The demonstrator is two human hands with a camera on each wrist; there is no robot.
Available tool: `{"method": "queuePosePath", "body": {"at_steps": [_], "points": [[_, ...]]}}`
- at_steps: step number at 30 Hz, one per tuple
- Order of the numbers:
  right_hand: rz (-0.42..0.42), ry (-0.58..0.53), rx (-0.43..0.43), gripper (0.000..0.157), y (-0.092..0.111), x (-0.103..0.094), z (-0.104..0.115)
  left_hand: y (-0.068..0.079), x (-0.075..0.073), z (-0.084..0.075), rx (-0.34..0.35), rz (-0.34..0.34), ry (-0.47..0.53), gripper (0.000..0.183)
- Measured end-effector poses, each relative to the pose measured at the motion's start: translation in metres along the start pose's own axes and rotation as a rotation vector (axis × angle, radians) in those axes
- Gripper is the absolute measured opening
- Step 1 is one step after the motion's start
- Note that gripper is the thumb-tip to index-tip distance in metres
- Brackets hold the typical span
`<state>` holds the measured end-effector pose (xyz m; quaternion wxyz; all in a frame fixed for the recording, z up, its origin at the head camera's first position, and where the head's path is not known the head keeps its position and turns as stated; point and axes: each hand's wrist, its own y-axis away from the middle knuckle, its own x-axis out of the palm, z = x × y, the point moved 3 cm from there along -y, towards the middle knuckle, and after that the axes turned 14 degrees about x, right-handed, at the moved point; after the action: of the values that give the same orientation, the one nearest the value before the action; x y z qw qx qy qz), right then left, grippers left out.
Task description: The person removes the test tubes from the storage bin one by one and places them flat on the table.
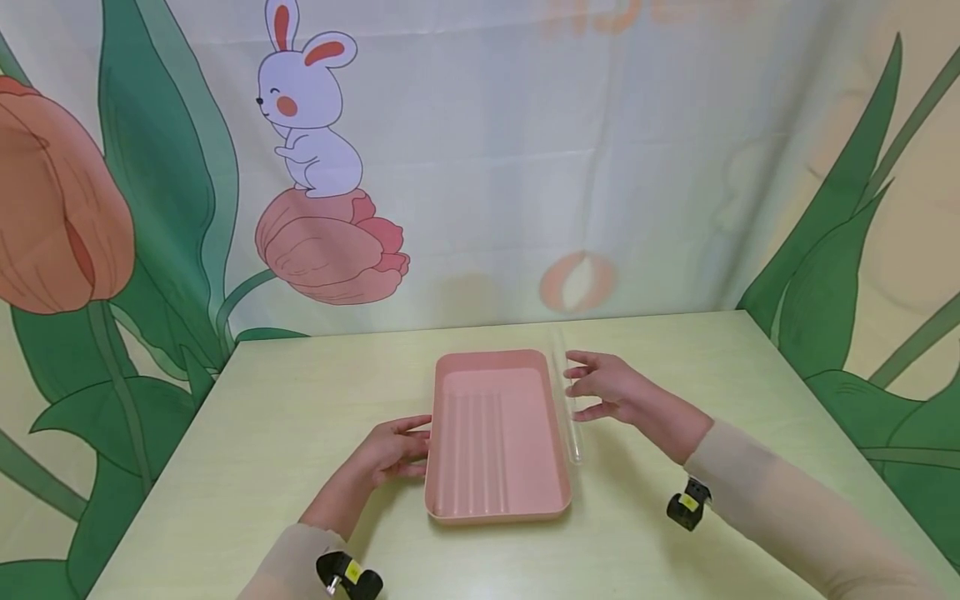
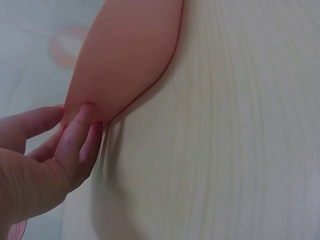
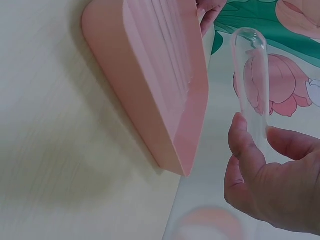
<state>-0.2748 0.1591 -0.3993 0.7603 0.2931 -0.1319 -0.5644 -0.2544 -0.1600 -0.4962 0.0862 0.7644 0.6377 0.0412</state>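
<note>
A pink rectangular tray (image 1: 534, 450) with lengthwise grooves on its left half lies on the table. My left hand (image 1: 388, 452) is at its left side, fingertips touching the outer wall. In the left wrist view, the fingers (image 2: 75, 137) press lightly near the tray's lower edge. My right hand (image 1: 609, 387) pinches a clear test tube (image 1: 573, 437) between thumb and fingers. The tube runs along the tray's right side, raised above the table. Its rounded end (image 3: 250, 37) shows in the right wrist view, while its middle is partly behind the fingers.
The pale wood-grain table (image 1: 300, 417) ends at a hanging cloth (image 1: 480, 167) printed with a rabbit and tulips. Black wrist cameras (image 1: 688, 503) sit on both sleeves.
</note>
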Motion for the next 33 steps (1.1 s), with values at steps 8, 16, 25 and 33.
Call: {"method": "queuePosePath", "body": {"at_steps": [8,16,25,33], "points": [[-0.014,0.008,0.014,0.074,0.002,-0.009,-0.008,0.001,0.0,-0.001,0.017,0.017,0.005,0.059],[-0.032,0.018,0.029,0.075,-0.001,-0.014,-0.017,0.001,-0.001,0.001,-0.001,0.017,0.01,0.059],[-0.061,0.024,0.053,0.075,-0.011,-0.019,-0.028,0.001,0.0,0.0,0.008,0.021,0.016,0.06],[-0.068,0.019,0.085,0.074,-0.019,-0.018,-0.038,0.001,0.001,-0.001,0.007,0.022,0.01,0.059]]}}
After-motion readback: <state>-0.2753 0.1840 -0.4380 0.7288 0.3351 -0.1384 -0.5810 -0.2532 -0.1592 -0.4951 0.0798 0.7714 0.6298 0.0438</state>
